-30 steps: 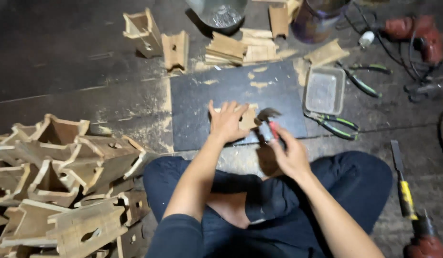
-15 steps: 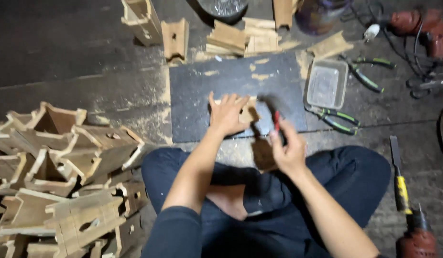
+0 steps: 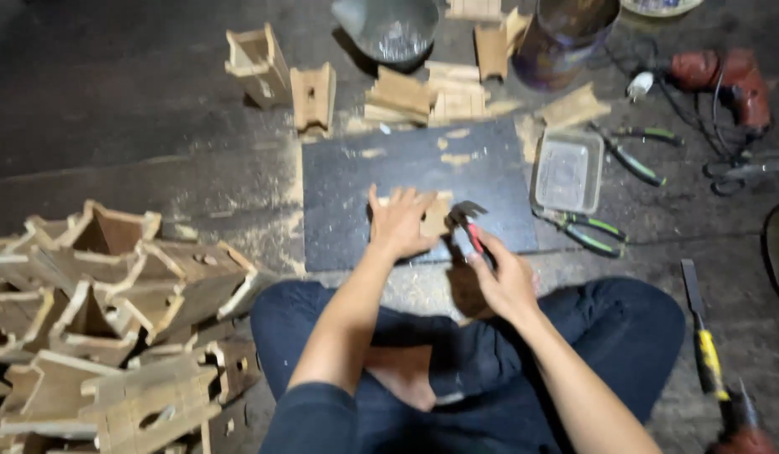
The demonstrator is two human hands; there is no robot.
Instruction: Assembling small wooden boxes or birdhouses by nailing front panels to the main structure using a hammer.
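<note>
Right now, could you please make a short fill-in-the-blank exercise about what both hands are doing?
1. The left hand presses a small wooden piece flat on the dark ____.
2. The right hand grips a ____ with a red handle.
3. The clear plastic tray lies to the ____ of the board.

Missing words: board; hammer; right

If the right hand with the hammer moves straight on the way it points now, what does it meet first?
Most likely the small wooden piece that the left hand presses on the dark board. The hammer in the right hand has its head right beside it, though height is unclear.
</note>
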